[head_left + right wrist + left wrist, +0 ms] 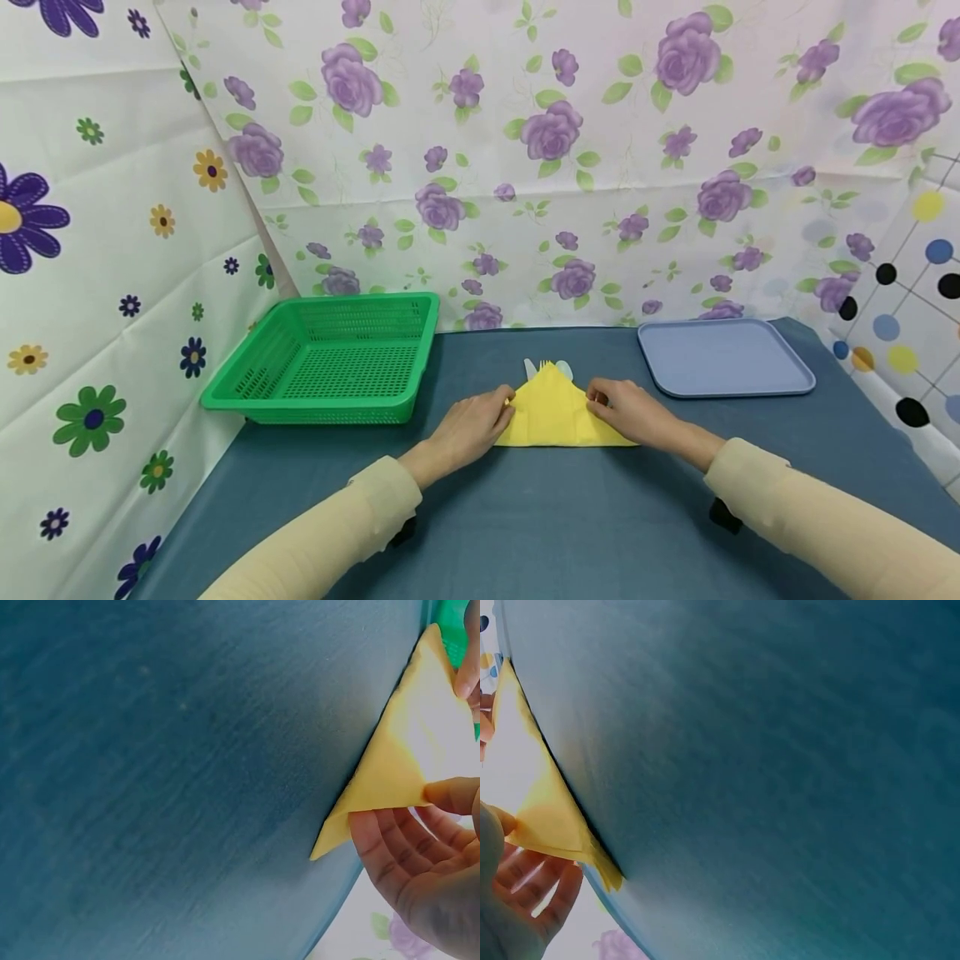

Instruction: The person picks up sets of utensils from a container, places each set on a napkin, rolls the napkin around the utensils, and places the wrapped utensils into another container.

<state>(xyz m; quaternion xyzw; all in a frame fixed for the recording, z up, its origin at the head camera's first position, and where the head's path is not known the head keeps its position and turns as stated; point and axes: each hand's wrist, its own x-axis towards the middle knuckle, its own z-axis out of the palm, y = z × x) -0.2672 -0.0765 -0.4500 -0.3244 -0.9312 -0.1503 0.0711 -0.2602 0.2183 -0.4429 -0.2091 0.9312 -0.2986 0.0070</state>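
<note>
A yellow napkin [551,412], folded to a peak at the far side, lies on the blue-covered table. Past its peak stick out the tips of a knife [529,367], a fork [544,364] and a spoon [565,369]; their handles are hidden. My left hand [471,427] pinches the napkin's left sloping edge, thumb above and fingers beneath, as the left wrist view shows. On the opposite slope my right hand [634,410] grips the edge the same way, its thumb [450,795] on top in the right wrist view.
A green plastic basket [341,414] with slotted walls stands at the back left. At the back right lies a grey-blue tray [720,358]. Flowered cloth [480,167] hangs behind the blue tabletop [570,525], with patterned cloths at both sides.
</note>
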